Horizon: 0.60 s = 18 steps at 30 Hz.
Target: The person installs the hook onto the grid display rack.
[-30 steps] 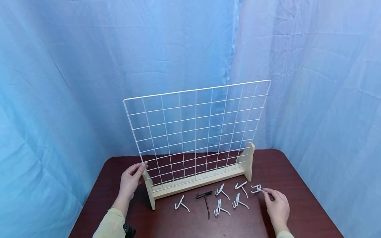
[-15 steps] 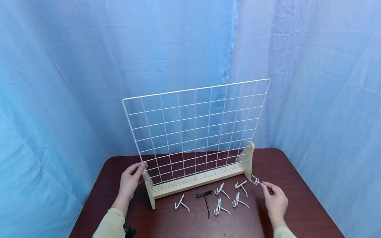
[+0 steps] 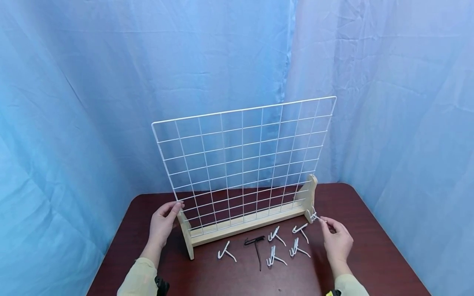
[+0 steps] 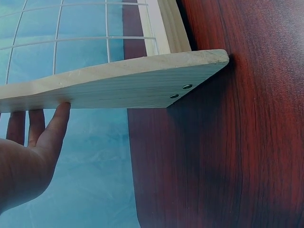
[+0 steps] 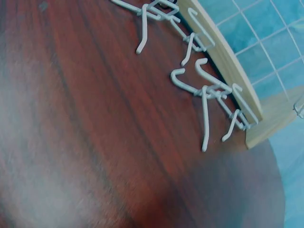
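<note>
A white wire grid panel (image 3: 242,156) stands upright in a wooden base (image 3: 244,225) with two end supports. My left hand (image 3: 163,224) pinches the top of the left support (image 4: 142,80), beside the grid's edge. In the left wrist view its fingertips (image 4: 62,110) meet the wood's outer face. Between thumb and fingers, my right hand (image 3: 338,242) holds a white wire hook (image 3: 314,216) by its stem, which overlaps the foot of the right support (image 3: 310,199). Only a bit of that hook (image 5: 299,109) shows in the right wrist view, and the hand is outside it.
Several white wire hooks (image 3: 272,258) lie on the dark red-brown table (image 3: 296,279) in front of the base. Among them is a black hook (image 3: 256,246). Light blue curtains (image 3: 222,53) hang behind and on both sides of the table.
My right hand has carried the white wire hook up and to the left, from beside the loose hooks to the right support's foot. My left hand stays at the left support.
</note>
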### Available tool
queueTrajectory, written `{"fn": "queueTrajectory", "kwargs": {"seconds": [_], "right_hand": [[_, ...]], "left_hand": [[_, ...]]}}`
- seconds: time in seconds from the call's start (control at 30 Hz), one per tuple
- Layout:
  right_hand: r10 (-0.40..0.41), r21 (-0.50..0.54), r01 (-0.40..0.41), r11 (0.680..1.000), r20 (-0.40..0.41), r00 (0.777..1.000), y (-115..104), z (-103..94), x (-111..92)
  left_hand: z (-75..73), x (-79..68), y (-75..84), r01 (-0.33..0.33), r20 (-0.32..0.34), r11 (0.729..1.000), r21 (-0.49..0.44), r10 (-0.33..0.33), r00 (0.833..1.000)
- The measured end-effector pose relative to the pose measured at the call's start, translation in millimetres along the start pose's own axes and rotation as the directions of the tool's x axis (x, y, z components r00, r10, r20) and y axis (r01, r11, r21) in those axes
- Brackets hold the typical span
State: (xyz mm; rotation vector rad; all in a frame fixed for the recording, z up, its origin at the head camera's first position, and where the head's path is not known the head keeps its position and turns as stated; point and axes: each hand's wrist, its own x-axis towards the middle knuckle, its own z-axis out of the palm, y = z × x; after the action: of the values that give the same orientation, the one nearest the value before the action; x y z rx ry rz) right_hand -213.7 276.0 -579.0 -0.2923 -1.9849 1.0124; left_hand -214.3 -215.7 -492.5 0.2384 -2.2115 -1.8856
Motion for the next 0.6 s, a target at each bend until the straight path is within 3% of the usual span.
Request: {"fn": "queueTrajectory", "kwargs": {"seconds": [0.6], "right_hand": [[-0.020,0.135,0.026,0.990,-0.041,0.999,-47.8,15.3,19.7]], "left_hand": [[-0.5,0.5,-0.8,-0.007,0.002,1.000,0.008,0.007,1.000]]}}
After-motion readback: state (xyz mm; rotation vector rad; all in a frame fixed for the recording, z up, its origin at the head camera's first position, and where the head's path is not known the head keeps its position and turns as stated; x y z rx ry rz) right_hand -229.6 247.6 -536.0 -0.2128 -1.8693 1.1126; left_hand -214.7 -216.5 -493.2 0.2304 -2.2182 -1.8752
